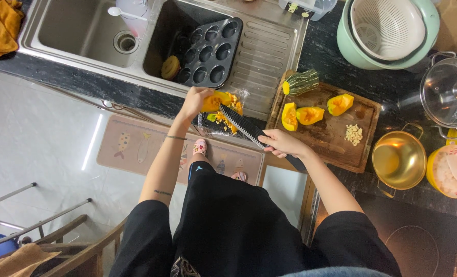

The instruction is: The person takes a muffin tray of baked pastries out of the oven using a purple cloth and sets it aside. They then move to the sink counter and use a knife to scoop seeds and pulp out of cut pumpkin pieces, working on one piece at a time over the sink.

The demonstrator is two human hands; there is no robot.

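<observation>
My left hand (195,101) holds an orange squash wedge (215,100) over a clear plastic bag (228,123) of seeds and pulp at the counter's edge. My right hand (282,142) grips the handle of a long dark knife (241,125); its blade points up-left and its tip touches the wedge. On the wooden cutting board (336,138) to the right lie three more orange wedges (310,114), a green striped piece (301,82) and a small heap of pale chopped bits (353,134).
A steel double sink (84,31) holds a black muffin tin (208,51). A mint bowl with a white colander (387,28), a glass-lidded pot (446,92), a gold pot (399,160) and a yellow bowl of rice (450,172) stand at right. A hob (408,241) is below.
</observation>
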